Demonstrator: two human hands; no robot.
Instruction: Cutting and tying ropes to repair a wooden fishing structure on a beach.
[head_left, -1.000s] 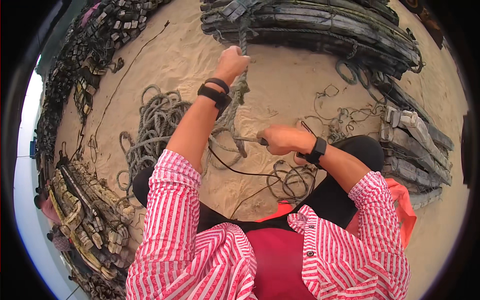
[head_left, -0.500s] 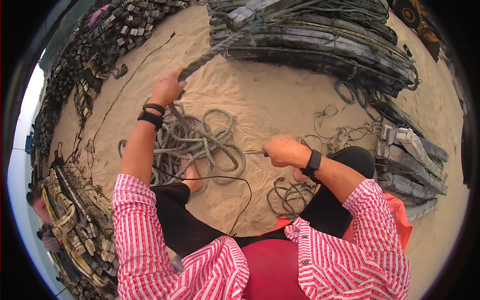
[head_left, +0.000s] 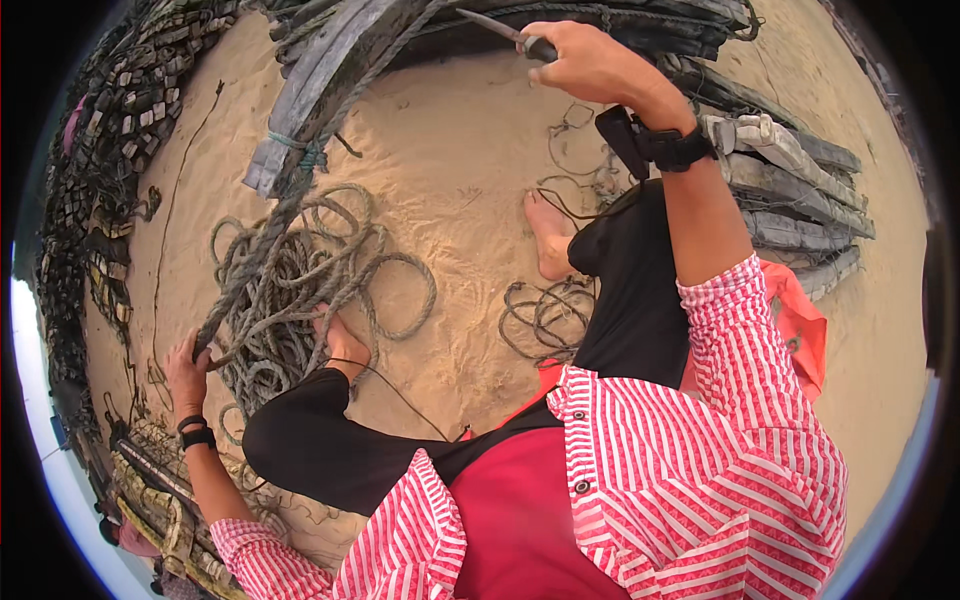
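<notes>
From afar, I have the left hand (head_left: 187, 377) curled around a thick rope (head_left: 267, 243) below a beam (head_left: 325, 85), the right hand (head_left: 592, 65) closed on a pointed tool (head_left: 497, 28).

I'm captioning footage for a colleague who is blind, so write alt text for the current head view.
The left hand grips a thick rope that slants up toward weathered timber, while the right hand holds a dark-handled pointed tool. A tangled rope pile lies on sand beside the person's bare left foot.
</notes>
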